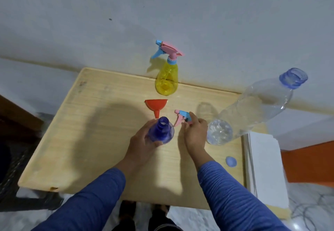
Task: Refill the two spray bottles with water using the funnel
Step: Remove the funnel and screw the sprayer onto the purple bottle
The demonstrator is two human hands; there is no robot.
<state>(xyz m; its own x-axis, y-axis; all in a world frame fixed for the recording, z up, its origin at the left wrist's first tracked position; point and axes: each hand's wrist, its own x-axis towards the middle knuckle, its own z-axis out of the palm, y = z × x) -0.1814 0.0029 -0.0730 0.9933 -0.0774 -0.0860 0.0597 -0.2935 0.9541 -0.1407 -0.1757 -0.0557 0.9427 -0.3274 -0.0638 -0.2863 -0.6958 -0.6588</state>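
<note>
My left hand (142, 140) is wrapped around the blue spray bottle (161, 131) at the centre of the wooden table (90, 131), fingers curled round its far side and thumb on the near side; the bottle stands upright with its neck open and uncapped. My right hand (196, 133), at 3 o'clock from that bottle, is closed on the pink-and-blue spray head (182, 117), pinching its base so that the trigger and nozzle point toward 10 o'clock. Whether the head touches the table I cannot tell. Both forearms, in blue ribbed sleeves (231, 198), reach in from 6 o'clock and converge toward the centre, wrists nearly straight.

The red funnel (156, 106) lies on its side just beyond the blue bottle at 12 o'clock, spout pointing back toward the bottle's neck. Farther out at 12 o'clock, by the wall (162, 13), stands the yellow spray bottle (166, 80) with its spray head fitted. At 3 o'clock, beyond my right hand, stands a large clear water bottle (253, 107), open at the top. Its blue cap (231, 161) lies on the table at 4 o'clock, well apart from it.
</note>
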